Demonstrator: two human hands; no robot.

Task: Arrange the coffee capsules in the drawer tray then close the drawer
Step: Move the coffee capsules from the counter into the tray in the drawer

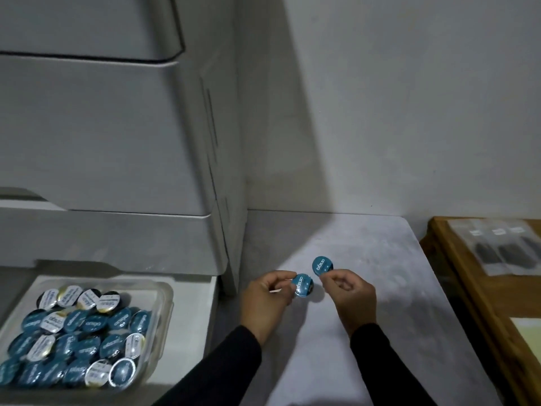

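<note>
My left hand (268,298) pinches a blue-lidded coffee capsule (302,285) just above the grey counter. Beside it, my right hand (349,291) pinches a second blue capsule (322,265), lid tilted toward me. At the lower left the drawer (191,323) stands pulled out of the white cabinet. In it sits a clear plastic tray (166,300) filled with several capsules (79,344), blue-lidded and white-lidded, lying mixed and tilted.
The white drawer cabinet (111,142) rises at the left, its side wall close to my left hand. The grey counter (366,259) runs back to the wall. A wooden tray (456,276) with dark packets (503,250) lies at the right.
</note>
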